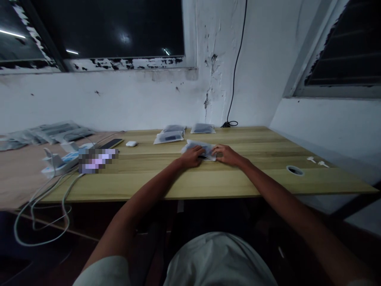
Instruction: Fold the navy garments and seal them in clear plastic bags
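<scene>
A frosted plastic bag (pixel 210 145) with something dark inside lies on the wooden table in front of me. My left hand (pixel 193 156) rests on the bag's left part, its fingers curled against the plastic. At the bag's right edge, my right hand (pixel 225 154) pinches the plastic between thumb and fingers. What the bag contains is partly covered by my hands and too blurred to name. Just behind lie more filled frosted bags: one bag (pixel 203 128) straight back, and a bag (pixel 169 137) to the left that overlaps another bag (pixel 175 128).
On the left stand a white power strip (pixel 61 165) with trailing cables, a phone (pixel 111 143), a blurred-out screen (pixel 98 161) and a white earbud case (pixel 131 143). Stacked bags (pixel 50 133) lie farther left. Rightward are a cable hole (pixel 295 171) and two white pieces (pixel 323 164).
</scene>
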### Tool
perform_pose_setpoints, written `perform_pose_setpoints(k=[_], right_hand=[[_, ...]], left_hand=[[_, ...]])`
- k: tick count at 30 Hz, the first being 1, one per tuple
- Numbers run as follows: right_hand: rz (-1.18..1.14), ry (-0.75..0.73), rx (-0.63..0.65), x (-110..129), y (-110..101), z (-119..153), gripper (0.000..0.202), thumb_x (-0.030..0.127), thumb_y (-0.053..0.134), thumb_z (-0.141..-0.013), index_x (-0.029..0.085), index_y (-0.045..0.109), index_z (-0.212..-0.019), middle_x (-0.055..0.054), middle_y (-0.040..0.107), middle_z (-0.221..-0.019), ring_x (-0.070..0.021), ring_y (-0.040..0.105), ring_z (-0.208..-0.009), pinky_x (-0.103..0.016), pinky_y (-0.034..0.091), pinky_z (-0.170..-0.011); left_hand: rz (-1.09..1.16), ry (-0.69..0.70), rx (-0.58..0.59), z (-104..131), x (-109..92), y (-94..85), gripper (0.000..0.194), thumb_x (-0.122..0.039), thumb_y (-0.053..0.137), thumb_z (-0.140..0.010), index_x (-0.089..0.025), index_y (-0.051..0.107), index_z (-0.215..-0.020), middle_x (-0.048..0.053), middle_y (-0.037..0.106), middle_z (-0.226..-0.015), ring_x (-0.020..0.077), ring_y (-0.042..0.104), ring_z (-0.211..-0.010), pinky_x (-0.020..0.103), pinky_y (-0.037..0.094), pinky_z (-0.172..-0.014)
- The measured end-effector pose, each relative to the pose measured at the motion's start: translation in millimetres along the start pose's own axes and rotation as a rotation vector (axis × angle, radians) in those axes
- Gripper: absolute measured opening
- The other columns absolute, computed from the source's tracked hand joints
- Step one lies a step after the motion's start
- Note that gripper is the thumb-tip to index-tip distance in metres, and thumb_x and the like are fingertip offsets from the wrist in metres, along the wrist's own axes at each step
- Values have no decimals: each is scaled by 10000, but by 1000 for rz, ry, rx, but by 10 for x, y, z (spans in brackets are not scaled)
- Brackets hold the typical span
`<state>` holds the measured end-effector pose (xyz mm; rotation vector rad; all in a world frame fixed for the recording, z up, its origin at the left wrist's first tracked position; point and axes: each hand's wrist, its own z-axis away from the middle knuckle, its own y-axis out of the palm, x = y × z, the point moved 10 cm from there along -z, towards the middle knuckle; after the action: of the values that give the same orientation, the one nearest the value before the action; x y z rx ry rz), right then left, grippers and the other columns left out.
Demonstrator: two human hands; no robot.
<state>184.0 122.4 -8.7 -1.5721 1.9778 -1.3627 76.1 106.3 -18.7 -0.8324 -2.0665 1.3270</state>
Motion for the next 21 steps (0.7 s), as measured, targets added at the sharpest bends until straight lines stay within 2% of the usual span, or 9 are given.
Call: perform_pose_setpoints(k=[2, 4, 7, 10, 13, 17, 19, 21], right_hand=[[14, -8, -12, 99, 89, -45, 122, 127, 646, -781, 178, 701, -877, -79, 665, -1037, -205, 623, -972, -334, 469, -884], [48, -7, -17, 170, 158, -69, 94, 114, 626, -795, 173, 687, -835, -70, 673, -955, -203, 620, -921, -322, 465, -842], [78, -11, -43, 222, 175, -73, 104, 99, 601, -811, 177, 668, -791, -51, 670, -845, -196, 609, -848, -306, 453, -788], [5, -24, -108, 217, 72, -79, 124, 133, 579, -846, 184, 654, -761, -38, 663, -805, -180, 608, -788, -290, 449, -750], [-89, -38, -227, 132, -171, -85, 125, 212, 602, -860, 189, 657, -751, -43, 666, -819, -183, 620, -786, -296, 462, -746], [-91, -10, -413, -165, -594, 16, 144, 314, 661, -833, 198, 658, -748, -55, 676, -848, -202, 630, -817, -330, 474, -791], [-46, 50, -431, -384, -707, 100, 172, 345, 668, -821, 202, 653, -727, -57, 677, -833, -207, 627, -807, -344, 477, -807], [0, 137, -378, -617, -696, 176, 171, 347, 657, -817, 199, 661, -731, -64, 687, -841, -216, 633, -824, -356, 480, -830]], left_hand=[[32, 99, -28, -10, -182, -12, 363, -263, 574, -824, -162, 559, -1172, 108, 590, -1115, 223, 553, -1031, 323, 442, -911], [19, 137, -39, -27, -294, -8, 281, -346, 532, -890, -166, 599, -1095, 101, 606, -1054, 208, 571, -974, 311, 451, -867], [-65, 119, -56, -66, -348, -24, 277, -362, 446, -959, -156, 631, -974, 92, 628, -946, 191, 584, -891, 294, 445, -786], [-131, 107, -71, -111, -330, -83, 297, -323, 389, -993, -161, 638, -988, 85, 637, -931, 187, 580, -878, 296, 424, -763], [-184, 59, -88, -148, -165, -174, 279, -296, 398, -993, -164, 643, -989, 93, 635, -947, 199, 564, -901, 313, 407, -777], [-246, -69, -121, -78, 272, -304, 263, -243, 408, -976, -152, 649, -920, 111, 624, -949, 224, 542, -942, 339, 397, -796], [-246, -128, -116, 2, 495, -325, 266, -227, 403, -971, -148, 647, -902, 112, 621, -943, 227, 542, -948, 343, 401, -804], [-213, -164, -95, 73, 651, -293, 261, -244, 414, -966, -148, 644, -890, 108, 620, -939, 230, 545, -957, 344, 409, -823]])
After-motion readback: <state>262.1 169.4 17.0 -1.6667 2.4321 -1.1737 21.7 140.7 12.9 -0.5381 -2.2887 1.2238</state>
